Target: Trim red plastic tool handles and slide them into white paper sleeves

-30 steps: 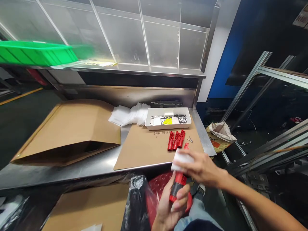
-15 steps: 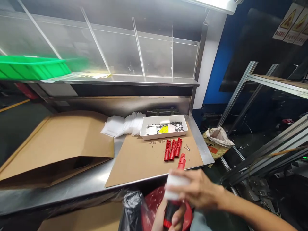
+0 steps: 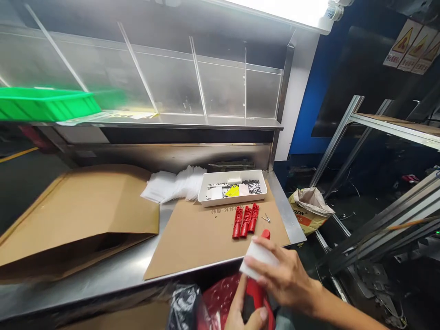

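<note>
My left hand grips a red plastic handle part upright below the table's front edge; its red tip pokes out above my other hand. My right hand presses a white wipe against the upper portion of that part. Three more red handle parts lie side by side on a flat cardboard sheet, with two small screws next to them.
A white tray of small screws and labels sits behind the red parts, beside a stack of white bags. A large brown paper bag lies at left. A green bin sits on the shelf. Red and black bags hang below the steel table.
The view has tilted upward slightly. My right hand with the white wipe has moved along the red part held in my left hand, which now sits lower in the frame.
</note>
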`<action>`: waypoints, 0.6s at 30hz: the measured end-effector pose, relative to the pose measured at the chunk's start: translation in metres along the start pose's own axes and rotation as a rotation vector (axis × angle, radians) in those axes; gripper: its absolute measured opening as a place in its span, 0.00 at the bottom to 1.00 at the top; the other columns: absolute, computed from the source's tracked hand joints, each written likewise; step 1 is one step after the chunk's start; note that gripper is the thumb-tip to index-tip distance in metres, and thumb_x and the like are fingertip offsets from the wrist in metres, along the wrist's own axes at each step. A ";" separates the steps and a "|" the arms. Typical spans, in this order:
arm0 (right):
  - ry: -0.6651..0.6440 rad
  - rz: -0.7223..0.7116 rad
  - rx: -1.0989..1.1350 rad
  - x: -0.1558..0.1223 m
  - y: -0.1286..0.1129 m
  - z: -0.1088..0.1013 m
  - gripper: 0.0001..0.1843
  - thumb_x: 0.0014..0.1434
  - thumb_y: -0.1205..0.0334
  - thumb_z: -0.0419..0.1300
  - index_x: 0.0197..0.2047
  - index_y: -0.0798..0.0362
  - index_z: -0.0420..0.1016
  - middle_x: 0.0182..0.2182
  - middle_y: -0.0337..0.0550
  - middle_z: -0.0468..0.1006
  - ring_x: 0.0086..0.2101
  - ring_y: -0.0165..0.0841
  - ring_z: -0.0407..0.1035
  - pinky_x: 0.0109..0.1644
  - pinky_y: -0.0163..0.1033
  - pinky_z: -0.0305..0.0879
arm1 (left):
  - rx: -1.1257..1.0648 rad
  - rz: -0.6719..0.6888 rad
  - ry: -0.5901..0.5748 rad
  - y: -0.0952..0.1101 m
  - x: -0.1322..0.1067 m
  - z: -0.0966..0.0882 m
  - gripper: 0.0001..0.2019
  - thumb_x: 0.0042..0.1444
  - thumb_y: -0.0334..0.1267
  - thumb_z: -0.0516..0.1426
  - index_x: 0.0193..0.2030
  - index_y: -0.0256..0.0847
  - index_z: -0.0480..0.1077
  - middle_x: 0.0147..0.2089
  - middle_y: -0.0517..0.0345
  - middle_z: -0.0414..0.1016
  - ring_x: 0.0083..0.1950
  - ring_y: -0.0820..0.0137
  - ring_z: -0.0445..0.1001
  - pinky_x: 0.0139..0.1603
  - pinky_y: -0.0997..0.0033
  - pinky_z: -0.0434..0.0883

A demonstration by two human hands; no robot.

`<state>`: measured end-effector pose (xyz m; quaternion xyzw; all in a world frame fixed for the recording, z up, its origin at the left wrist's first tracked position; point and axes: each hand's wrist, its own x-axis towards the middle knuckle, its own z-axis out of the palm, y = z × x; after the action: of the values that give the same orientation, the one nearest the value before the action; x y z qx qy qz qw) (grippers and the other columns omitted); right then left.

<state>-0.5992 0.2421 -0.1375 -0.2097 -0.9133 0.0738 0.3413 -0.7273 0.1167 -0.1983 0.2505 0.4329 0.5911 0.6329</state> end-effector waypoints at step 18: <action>0.160 0.455 -0.072 -0.018 -0.027 0.048 0.22 0.69 0.59 0.45 0.64 0.43 0.66 0.62 0.52 0.65 0.46 0.40 0.77 0.44 0.42 0.79 | 0.490 0.339 0.552 -0.019 0.024 0.025 0.32 0.50 0.36 0.63 0.64 0.43 0.63 0.63 0.40 0.69 0.59 0.48 0.71 0.52 0.60 0.69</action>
<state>-0.6275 0.2101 -0.1764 -0.4271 -0.8146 0.0993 0.3797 -0.6982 0.1417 -0.2080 0.2936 0.6673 0.6114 0.3078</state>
